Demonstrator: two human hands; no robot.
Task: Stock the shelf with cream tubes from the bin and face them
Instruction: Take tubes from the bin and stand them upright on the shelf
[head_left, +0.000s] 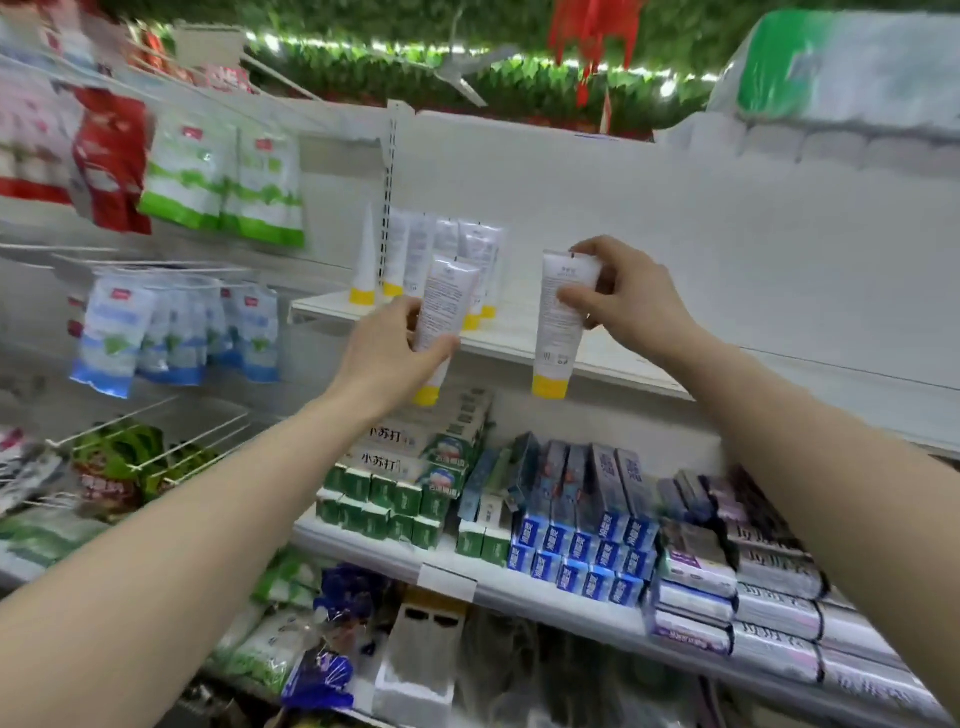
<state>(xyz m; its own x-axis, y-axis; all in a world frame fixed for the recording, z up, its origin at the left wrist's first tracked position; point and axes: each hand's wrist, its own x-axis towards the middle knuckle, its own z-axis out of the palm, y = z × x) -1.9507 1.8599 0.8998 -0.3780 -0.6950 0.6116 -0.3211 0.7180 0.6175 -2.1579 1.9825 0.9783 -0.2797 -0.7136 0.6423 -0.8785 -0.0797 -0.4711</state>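
**Two tubes raised to the upper shelf**

Placing step. The left hand (387, 353) grips one cream tube (441, 322), cap down; the right hand (623, 296) pinches another tube (558, 322) at its crimped top. Both hang just before the white shelf (613, 364), with the standing row of tubes (441, 254) at eleven o'clock. Next, I judge: set each upright beside the row, labels turned outward.

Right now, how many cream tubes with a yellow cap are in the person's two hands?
2. One tube is in the left hand; the other tube is in the right hand. Both hang cap down before the shelf. More tubes stand on it behind, partly hidden.
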